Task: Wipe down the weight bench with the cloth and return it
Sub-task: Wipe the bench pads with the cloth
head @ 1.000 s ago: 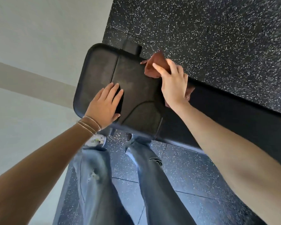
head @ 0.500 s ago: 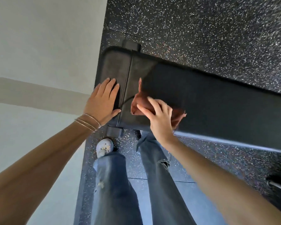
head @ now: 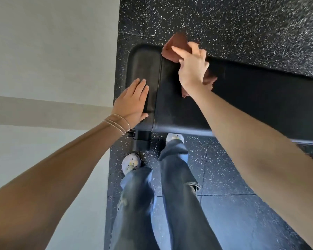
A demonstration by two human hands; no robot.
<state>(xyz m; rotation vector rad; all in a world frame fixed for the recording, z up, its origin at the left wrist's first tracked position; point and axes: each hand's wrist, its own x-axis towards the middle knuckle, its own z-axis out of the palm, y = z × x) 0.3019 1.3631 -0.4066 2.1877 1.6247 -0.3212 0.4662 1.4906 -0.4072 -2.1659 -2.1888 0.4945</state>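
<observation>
A black padded weight bench (head: 246,98) stretches from centre left off to the right. My right hand (head: 192,66) presses a reddish-brown cloth (head: 176,46) onto the bench's far edge near its left end; the cloth sticks out past my fingertips and below my wrist. My left hand (head: 132,103) lies flat, fingers together, on the bench's short left end pad, holding nothing. Thin bracelets circle that wrist.
Black speckled rubber flooring (head: 224,24) surrounds the bench. A pale wall (head: 52,51) with a beige stripe runs along the left. My legs in blue jeans and white shoes (head: 131,162) stand at the bench's near side, by its black frame foot (head: 141,141).
My right hand has swept the cloth from the near edge of the bench back to its far edge. The left hand has stayed flat on the end pad.
</observation>
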